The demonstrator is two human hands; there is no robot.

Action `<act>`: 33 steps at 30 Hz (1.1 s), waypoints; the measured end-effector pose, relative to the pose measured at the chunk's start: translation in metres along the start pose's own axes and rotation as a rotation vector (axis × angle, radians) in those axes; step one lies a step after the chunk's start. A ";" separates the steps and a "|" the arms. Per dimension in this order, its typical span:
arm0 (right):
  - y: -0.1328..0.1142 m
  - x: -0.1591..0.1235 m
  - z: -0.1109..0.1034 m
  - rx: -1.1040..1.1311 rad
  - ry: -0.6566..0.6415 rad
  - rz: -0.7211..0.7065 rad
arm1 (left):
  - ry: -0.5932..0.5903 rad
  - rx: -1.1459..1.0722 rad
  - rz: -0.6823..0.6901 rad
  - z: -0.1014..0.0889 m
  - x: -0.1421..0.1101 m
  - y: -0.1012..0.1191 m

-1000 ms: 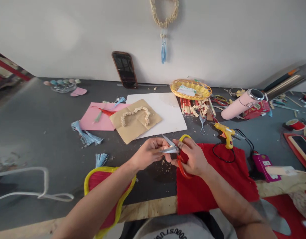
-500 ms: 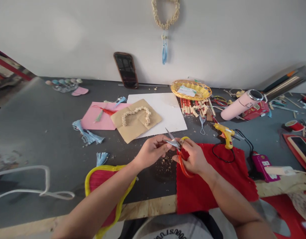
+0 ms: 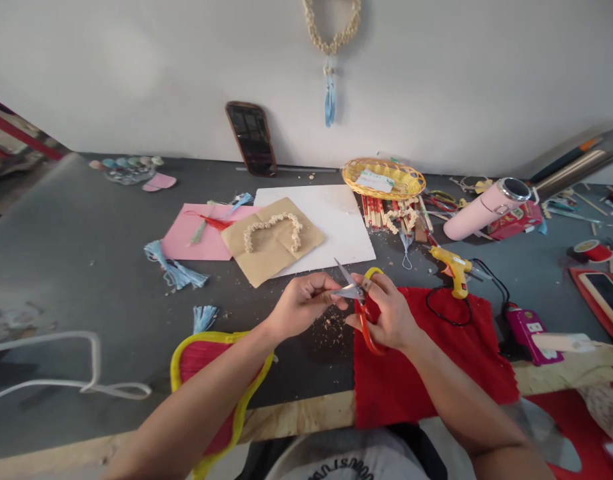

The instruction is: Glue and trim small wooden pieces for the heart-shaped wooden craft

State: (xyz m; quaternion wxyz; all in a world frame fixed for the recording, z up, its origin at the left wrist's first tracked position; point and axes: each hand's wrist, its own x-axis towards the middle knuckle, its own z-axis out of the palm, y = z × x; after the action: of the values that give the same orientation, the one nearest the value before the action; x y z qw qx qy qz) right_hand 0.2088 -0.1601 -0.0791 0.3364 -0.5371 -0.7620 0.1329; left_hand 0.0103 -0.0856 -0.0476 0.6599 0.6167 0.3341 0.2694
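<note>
My right hand is closed on the handles of a pair of scissors, one loop yellow and the other red. The blades are parted and point left, toward my left hand. Thumb and fingers of that hand are pinched together at the lower blade; what they hold is too small or hidden to make out. Small pale crumbs lie scattered on the dark table below. Beyond my hands, a curved string of cream pieces rests on a folded brown paper, which overlaps a white sheet.
A red cloth lies under my right forearm. To the right are a yellow glue gun with its cord, a purple power socket and a pink flask. A wicker basket, leaning phone and blue tassels lie farther off.
The scissors have shifted slightly up and right, and their blades stand at a changed angle. My left fingers have drawn a little together. Objects on the table stay put.
</note>
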 end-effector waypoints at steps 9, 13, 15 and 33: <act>-0.006 -0.001 -0.001 -0.016 -0.044 0.041 | 0.000 0.006 -0.033 0.000 -0.001 -0.003; -0.003 -0.002 -0.001 -0.034 -0.036 0.025 | -0.017 -0.067 -0.061 0.000 0.000 -0.001; -0.001 -0.001 -0.001 -0.026 -0.035 0.008 | -0.051 -0.138 -0.102 -0.001 0.001 -0.001; -0.004 -0.002 -0.001 -0.040 -0.035 -0.015 | -0.197 -0.340 -0.254 -0.006 0.004 -0.001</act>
State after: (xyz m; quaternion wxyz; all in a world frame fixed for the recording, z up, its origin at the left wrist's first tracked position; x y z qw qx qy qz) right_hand 0.2072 -0.1636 -0.0768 0.3132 -0.5353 -0.7744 0.1246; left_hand 0.0084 -0.0792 -0.0489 0.8122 0.4731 0.2930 0.1752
